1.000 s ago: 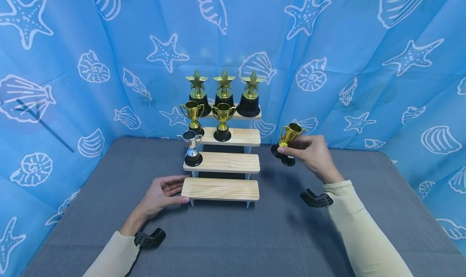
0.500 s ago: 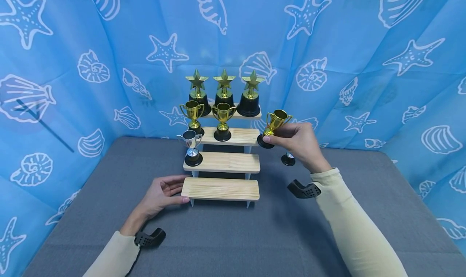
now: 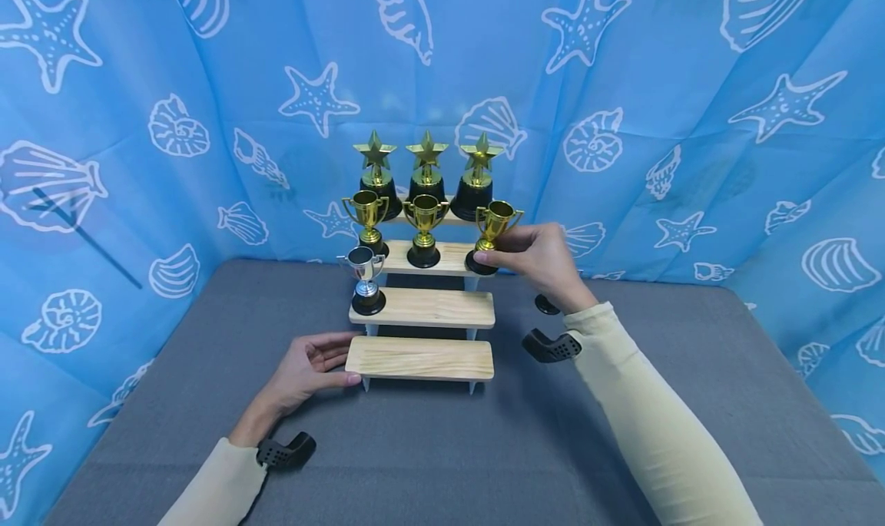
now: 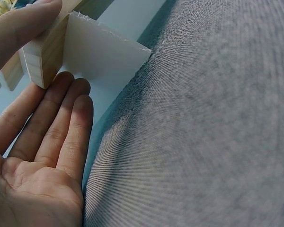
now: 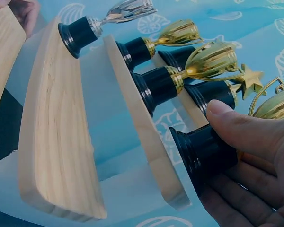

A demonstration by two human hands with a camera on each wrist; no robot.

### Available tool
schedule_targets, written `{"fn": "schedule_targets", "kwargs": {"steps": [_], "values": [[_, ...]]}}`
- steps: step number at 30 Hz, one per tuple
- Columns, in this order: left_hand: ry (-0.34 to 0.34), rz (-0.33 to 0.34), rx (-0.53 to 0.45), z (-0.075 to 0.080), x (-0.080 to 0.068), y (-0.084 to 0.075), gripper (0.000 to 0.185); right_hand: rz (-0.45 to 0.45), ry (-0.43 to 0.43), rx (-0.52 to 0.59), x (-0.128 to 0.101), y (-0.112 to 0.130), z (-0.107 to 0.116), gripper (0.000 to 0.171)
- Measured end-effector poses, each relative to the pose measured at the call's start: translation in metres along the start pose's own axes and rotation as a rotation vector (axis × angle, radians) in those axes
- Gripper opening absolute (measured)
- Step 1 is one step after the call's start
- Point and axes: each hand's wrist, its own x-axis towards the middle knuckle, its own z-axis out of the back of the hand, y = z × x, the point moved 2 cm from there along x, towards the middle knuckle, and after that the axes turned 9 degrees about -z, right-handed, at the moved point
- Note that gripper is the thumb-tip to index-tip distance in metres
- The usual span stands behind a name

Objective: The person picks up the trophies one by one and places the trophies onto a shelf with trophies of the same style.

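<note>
My right hand point(image 3: 542, 261) pinches a gold trophy cup point(image 3: 496, 220) by its lower part, thumb on the near side. Its black base point(image 5: 206, 151) is over the right end of the second-highest shelf point(image 5: 146, 127), with a narrow gap visible in the right wrist view. Two matching gold cups point(image 3: 425, 217) stand to its left on that shelf. My left hand point(image 3: 311, 368) holds the left end of the lowest shelf point(image 3: 418, 358) of the stepped wooden stand; thumb point(image 4: 19, 33) and fingers point(image 4: 61, 123) touch opposite sides of the board.
Several star trophies point(image 3: 427, 165) line the top shelf. A silver cup point(image 3: 365, 272) stands at the left of the third shelf point(image 3: 435, 308). Behind my right wrist a black base point(image 3: 546, 305) shows on the grey cloth point(image 3: 415, 457). A blue patterned curtain point(image 3: 442, 42) hangs behind.
My right hand has carried the gold cup leftward from beside the stand to above the second-highest shelf's right end. The left hand has stayed in place.
</note>
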Motion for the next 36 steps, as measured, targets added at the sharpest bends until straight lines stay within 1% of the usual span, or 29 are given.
{"fn": "schedule_targets", "kwargs": {"steps": [8, 21, 36], "values": [[-0.007, 0.007, 0.001, -0.001, 0.0, -0.001, 0.07, -0.011, 0.01, -0.03, 0.008, 0.002, -0.007, 0.036], [-0.003, 0.006, 0.004, -0.001, 0.002, -0.001, 0.07, -0.017, 0.016, -0.013, 0.012, 0.004, -0.011, 0.035], [-0.005, -0.004, 0.0, 0.0, 0.001, -0.001, 0.069, -0.037, 0.022, 0.006, 0.011, 0.003, -0.014, 0.04]]}}
